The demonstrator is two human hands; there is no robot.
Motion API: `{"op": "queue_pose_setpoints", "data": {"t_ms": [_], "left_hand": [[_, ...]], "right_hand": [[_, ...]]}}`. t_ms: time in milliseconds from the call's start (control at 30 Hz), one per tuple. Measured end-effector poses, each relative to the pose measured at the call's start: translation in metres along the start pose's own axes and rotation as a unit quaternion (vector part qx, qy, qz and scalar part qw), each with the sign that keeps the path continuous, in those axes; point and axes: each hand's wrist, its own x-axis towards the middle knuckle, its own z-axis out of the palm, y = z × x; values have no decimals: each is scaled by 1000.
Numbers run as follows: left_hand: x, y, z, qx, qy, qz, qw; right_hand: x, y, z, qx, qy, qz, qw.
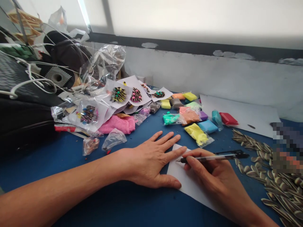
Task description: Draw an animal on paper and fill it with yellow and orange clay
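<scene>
My left hand (pixel 157 157) lies flat with its fingers spread, thumb and index finger resting on the left edge of a white sheet of paper (pixel 189 179). In my right hand (pixel 213 173) is a black and clear pen (pixel 208 157), gripped between thumb and fingers. Its tip points left and is at the paper, close to my left index finger; whether it touches cannot be made out. No marks show on the visible part of the sheet, and my right hand covers some of it.
Packets of coloured clay (pixel 189 115) lie beyond my hands, with a yellow packet (pixel 197 134) nearest. Striped sunflower seeds (pixel 279 183) are heaped at the right. Seed-and-clay pieces on paper (pixel 119 94), a pink cloth (pixel 120 123) and a black bag (pixel 23 126) fill the left side of the blue table (pixel 113 201).
</scene>
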Motion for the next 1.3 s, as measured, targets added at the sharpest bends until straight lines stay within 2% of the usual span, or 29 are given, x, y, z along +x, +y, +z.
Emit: {"op": "queue_pose_setpoints", "data": {"t_ms": [467,667,933,1300], "left_hand": [[0,0,1,1,2,-4,1000],[1,-1,1,1,4,-2,1000],[1,-1,1,5,3,-5,1000],[1,-1,2,5,2,-7,1000]], "right_hand": [[0,-4,0,-6,6,2,1000],[2,-10,-2,-69,24,-22,997],[1,-4,-3,-58,-6,21,998],[-1,-4,-3,-30,5,32,999]]}}
